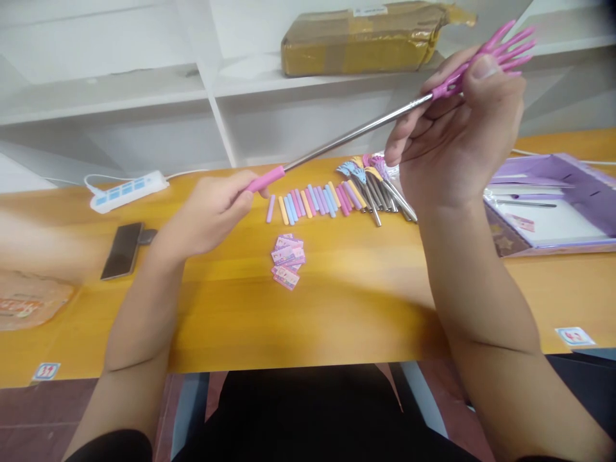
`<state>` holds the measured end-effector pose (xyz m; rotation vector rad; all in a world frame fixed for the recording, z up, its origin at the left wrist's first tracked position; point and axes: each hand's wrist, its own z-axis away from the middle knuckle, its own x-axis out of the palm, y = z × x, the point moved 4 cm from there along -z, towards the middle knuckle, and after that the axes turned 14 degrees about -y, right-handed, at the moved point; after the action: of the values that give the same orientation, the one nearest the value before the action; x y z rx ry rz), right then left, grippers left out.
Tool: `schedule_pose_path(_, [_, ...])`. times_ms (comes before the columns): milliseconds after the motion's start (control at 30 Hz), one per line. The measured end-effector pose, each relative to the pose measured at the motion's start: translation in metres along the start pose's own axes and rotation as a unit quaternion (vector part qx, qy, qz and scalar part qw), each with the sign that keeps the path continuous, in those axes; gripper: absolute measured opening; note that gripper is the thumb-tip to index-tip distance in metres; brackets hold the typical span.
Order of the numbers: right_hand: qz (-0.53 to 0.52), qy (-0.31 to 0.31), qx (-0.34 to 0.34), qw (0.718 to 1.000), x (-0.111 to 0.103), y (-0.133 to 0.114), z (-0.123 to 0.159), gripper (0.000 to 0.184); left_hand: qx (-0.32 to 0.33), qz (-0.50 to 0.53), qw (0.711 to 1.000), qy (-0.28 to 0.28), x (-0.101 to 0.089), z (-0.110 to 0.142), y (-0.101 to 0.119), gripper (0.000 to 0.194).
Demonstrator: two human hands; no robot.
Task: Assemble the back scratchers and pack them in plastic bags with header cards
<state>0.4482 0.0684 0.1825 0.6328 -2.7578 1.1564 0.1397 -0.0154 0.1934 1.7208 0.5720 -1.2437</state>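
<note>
A back scratcher (359,131) with a pink claw head, a metal rod and a pink handle is stretched out between my hands above the table. My left hand (214,212) is closed around the pink handle end. Up and to the right, my right hand (474,122) pinches the claw head between thumb and fingers. Below the rod lies a row of pastel handle tubes (317,200). Beside them is a heap of metal rods with coloured claw heads (378,183). Nearer to me, a small pile of printed cards (289,256) rests on the table.
A purple box (553,240) holding papers stands on the right. On the left are a white power strip (129,191), a dark phone (122,250) and an orange plastic packet (36,298). A taped parcel (360,42) sits on the white shelf (144,90) behind the table.
</note>
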Motion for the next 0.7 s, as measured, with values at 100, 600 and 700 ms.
schedule_pose_path(100, [-0.005,0.0,-0.001,1.0,0.005,-0.001,0.002,0.026,-0.015,0.002,1.0,0.014,-0.003,0.001,0.001,0.035])
schedule_pose_path(600, [-0.032,-0.062,0.005,0.998,0.009,-0.003,-0.001,0.043,0.059,-0.006,0.979,0.193,-0.004,0.013,-0.001,0.05])
schedule_pose_path(700, [-0.012,-0.038,0.01,0.999,0.01,-0.004,0.002,0.043,0.083,-0.012,0.98,0.182,-0.003,0.014,0.0,0.053])
